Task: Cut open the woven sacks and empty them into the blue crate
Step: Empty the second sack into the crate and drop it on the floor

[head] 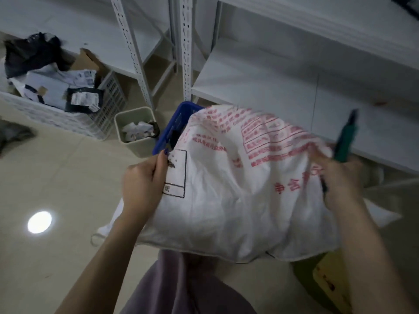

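Storeroom, white metal shelving [136, 53]: my left hand [145, 180] and right hand [340, 180] clutch opposite edges of the white, red-printed woven sack [238, 189] at the blue plastic crate [174, 128]. It seems limp and light, best held by its corners.

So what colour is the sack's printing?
Mostly red on the white sack, best in the head view.

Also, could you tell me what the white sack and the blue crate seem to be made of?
The white sack looks like thin woven plastic cloth, matte: it crumples in soft folds and has a sewn hem, though blur hides the weave. The blue crate looks like rigid moulded plastic, with a smooth lattice wall.
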The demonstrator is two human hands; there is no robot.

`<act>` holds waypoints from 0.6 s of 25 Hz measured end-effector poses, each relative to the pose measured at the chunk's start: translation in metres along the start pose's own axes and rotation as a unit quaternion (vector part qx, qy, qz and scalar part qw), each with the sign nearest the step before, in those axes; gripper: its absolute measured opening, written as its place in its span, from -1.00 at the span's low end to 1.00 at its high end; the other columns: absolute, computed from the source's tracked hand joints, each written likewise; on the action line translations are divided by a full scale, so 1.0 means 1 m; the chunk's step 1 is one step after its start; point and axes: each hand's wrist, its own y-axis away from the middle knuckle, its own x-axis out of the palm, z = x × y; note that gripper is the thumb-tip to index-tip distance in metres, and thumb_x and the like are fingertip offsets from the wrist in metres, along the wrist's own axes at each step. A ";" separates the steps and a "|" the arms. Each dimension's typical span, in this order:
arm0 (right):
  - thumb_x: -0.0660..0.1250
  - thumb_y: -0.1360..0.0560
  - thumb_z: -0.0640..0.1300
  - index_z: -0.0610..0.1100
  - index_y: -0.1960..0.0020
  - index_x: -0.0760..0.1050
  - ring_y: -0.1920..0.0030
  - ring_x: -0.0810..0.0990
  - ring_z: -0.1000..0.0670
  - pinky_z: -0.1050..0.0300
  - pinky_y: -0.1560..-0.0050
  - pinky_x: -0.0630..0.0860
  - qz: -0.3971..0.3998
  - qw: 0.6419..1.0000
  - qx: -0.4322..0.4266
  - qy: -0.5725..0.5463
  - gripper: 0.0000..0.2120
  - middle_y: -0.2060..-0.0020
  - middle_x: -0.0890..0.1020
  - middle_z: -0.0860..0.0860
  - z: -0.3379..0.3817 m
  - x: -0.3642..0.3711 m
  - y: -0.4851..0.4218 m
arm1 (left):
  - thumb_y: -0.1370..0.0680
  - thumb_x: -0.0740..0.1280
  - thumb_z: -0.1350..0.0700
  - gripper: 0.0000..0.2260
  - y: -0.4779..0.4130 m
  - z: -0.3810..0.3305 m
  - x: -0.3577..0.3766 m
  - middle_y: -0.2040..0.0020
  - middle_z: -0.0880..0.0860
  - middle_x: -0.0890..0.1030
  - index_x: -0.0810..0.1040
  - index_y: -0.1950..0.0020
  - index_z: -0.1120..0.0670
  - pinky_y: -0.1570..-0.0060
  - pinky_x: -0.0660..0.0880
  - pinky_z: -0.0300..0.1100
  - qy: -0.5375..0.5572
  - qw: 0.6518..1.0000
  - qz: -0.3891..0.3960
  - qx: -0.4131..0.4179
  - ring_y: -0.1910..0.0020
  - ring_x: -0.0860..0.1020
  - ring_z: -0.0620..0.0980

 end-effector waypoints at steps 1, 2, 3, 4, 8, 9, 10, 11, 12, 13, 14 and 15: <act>0.47 -0.42 -0.15 -0.16 0.04 0.52 0.42 0.59 0.11 0.30 0.40 0.52 -0.005 1.000 -0.018 -0.008 -0.81 0.34 0.61 0.02 -0.003 -0.005 0.001 | -0.58 0.11 -0.01 -0.59 0.006 0.004 0.005 0.58 0.06 0.35 0.24 0.47 0.02 0.41 0.24 -0.08 0.014 1.000 0.000 0.000 0.54 0.35 0.07; 0.45 -0.44 -0.14 -0.22 -0.01 0.54 0.44 0.57 0.10 0.33 0.47 0.46 -0.008 0.999 -0.011 0.030 -0.79 0.33 0.59 -0.01 -0.012 -0.006 0.004 | -0.58 0.07 -0.07 -0.57 0.015 0.010 0.015 0.53 0.16 0.44 0.34 0.44 0.09 0.38 0.31 -0.06 -0.003 0.999 0.030 -0.013 0.49 0.43 0.17; 0.43 -0.46 -0.13 -0.30 -0.09 0.53 0.38 0.56 0.03 0.30 0.44 0.44 -0.008 0.997 -0.001 0.075 -0.70 0.28 0.57 -0.06 -0.025 -0.006 0.005 | -0.56 0.02 -0.14 -0.50 0.028 0.018 0.029 0.43 0.25 0.53 0.46 0.37 0.17 0.33 0.37 -0.03 -0.045 0.996 0.078 -0.023 0.39 0.51 0.26; 0.43 -0.46 -0.10 -0.33 -0.16 0.51 0.28 0.56 -0.03 0.24 0.33 0.44 0.003 0.994 0.021 0.106 -0.61 0.21 0.56 -0.09 -0.036 -0.005 0.005 | -0.56 0.01 -0.18 -0.44 0.040 0.023 0.044 0.34 0.28 0.58 0.54 0.27 0.21 0.29 0.39 -0.02 -0.072 0.989 0.124 -0.039 0.29 0.55 0.29; 0.45 -0.44 -0.04 -0.27 -0.17 0.48 0.11 0.59 -0.07 0.11 0.09 0.51 0.001 0.991 0.069 0.113 -0.58 0.09 0.60 -0.08 -0.055 -0.008 0.001 | -0.57 0.02 -0.18 -0.44 0.054 0.028 0.067 0.29 0.25 0.61 0.58 0.21 0.23 0.26 0.39 -0.03 -0.099 0.981 0.144 -0.089 0.22 0.55 0.29; 0.46 -0.43 -0.03 -0.26 -0.14 0.47 0.09 0.60 -0.08 0.10 0.07 0.53 0.005 0.992 0.067 0.108 -0.59 0.07 0.61 -0.09 -0.055 -0.009 0.000 | -0.59 0.06 -0.13 -0.49 0.052 0.031 0.066 0.29 0.26 0.60 0.56 0.23 0.24 0.26 0.38 -0.03 -0.092 0.982 0.137 -0.089 0.21 0.54 0.30; 0.46 -0.42 -0.04 -0.23 -0.11 0.47 0.08 0.60 -0.08 0.10 0.06 0.52 0.003 0.993 0.060 0.103 -0.62 0.07 0.60 -0.09 -0.055 -0.011 -0.001 | -0.62 0.10 -0.07 -0.54 0.049 0.034 0.065 0.28 0.27 0.60 0.53 0.25 0.24 0.25 0.37 -0.03 -0.088 0.981 0.146 -0.097 0.19 0.54 0.31; 0.47 -0.42 -0.05 -0.20 -0.06 0.47 0.09 0.60 -0.09 0.10 0.07 0.51 -0.001 0.993 0.054 0.104 -0.67 0.07 0.60 -0.09 -0.055 -0.012 0.000 | -0.63 0.12 -0.03 -0.57 0.045 0.038 0.065 0.27 0.26 0.59 0.49 0.28 0.24 0.24 0.36 -0.04 -0.084 0.977 0.165 -0.106 0.17 0.53 0.30; 0.48 -0.41 -0.07 -0.19 -0.01 0.48 0.09 0.61 -0.09 0.09 0.06 0.53 -0.001 0.994 0.054 0.096 -0.71 0.08 0.61 -0.09 -0.056 -0.014 0.000 | -0.63 0.12 -0.01 -0.58 0.043 0.039 0.063 0.29 0.24 0.57 0.45 0.31 0.22 0.23 0.35 -0.06 -0.083 0.970 0.190 -0.123 0.15 0.53 0.28; 0.49 -0.40 -0.09 -0.18 0.04 0.50 0.10 0.62 -0.10 0.06 0.04 0.55 0.003 0.995 0.064 0.081 -0.74 0.08 0.63 -0.10 -0.057 -0.016 0.001 | -0.63 0.10 -0.02 -0.57 0.042 0.045 0.061 0.29 0.20 0.55 0.43 0.33 0.22 0.23 0.33 -0.09 -0.083 0.958 0.229 -0.151 0.14 0.52 0.25; 0.50 -0.38 -0.10 -0.15 0.09 0.51 0.11 0.63 -0.10 0.04 0.05 0.57 0.008 0.995 0.072 0.065 -0.78 0.09 0.64 -0.11 -0.057 -0.018 0.004 | -0.63 0.08 -0.05 -0.55 0.039 0.051 0.058 0.27 0.17 0.55 0.47 0.29 0.22 0.20 0.31 -0.12 -0.077 0.941 0.272 -0.185 0.11 0.52 0.21; 0.51 -0.38 -0.12 -0.13 0.12 0.51 0.14 0.63 -0.09 0.06 0.09 0.57 0.008 0.995 0.078 0.055 -0.80 0.11 0.65 -0.10 -0.055 -0.021 0.007 | -0.63 0.05 -0.08 -0.54 0.036 0.055 0.056 0.21 0.16 0.56 0.53 0.19 0.23 0.15 0.30 -0.14 -0.075 0.921 0.313 -0.219 0.08 0.51 0.17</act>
